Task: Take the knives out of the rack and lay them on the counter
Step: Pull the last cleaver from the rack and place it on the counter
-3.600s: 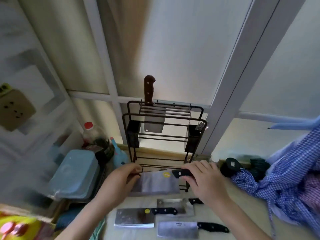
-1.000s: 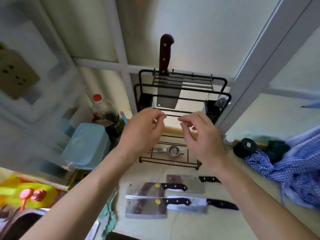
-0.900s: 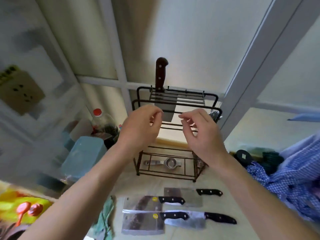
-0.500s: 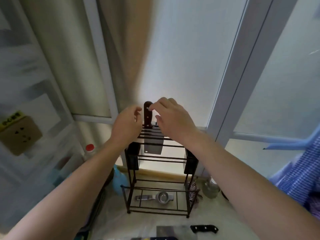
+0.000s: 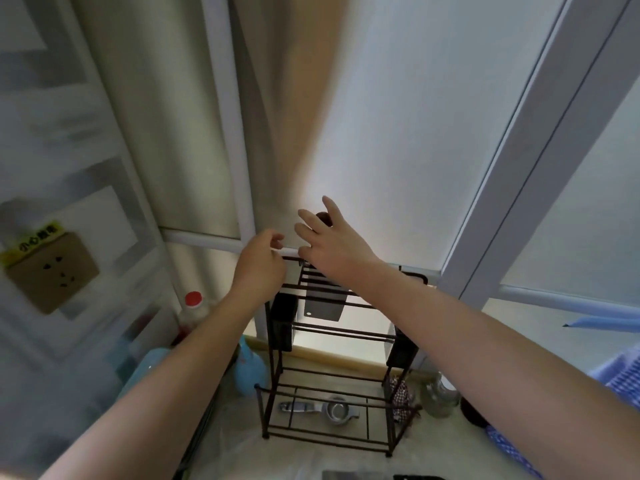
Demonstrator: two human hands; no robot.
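Observation:
A dark wire knife rack [image 5: 341, 441] stands on the counter against the window. One cleaver [image 5: 323, 308] hangs in its top slots, its grey blade showing below the bars and the tip of its brown handle just above my right hand. My right hand [image 5: 329, 242] is over that handle with the fingers spread, not closed on it. My left hand [image 5: 261, 263] hovers at the rack's top left corner, fingers loosely curled and holding nothing. The edge of a laid-out knife [image 5: 349, 475] shows at the bottom of the view.
A red-capped bottle [image 5: 190, 308], a blue container [image 5: 247, 370] and a wall socket [image 5: 52, 270] are to the left. A metal squeezer [image 5: 329, 410] lies on the rack's bottom shelf. A glass jar [image 5: 440, 396] and blue checked cloth [image 5: 620, 379] are to the right.
The view has tilted up, so the knives on the counter are almost out of sight. My right hand has opened over the brown handle; my left hand has shifted slightly left of it.

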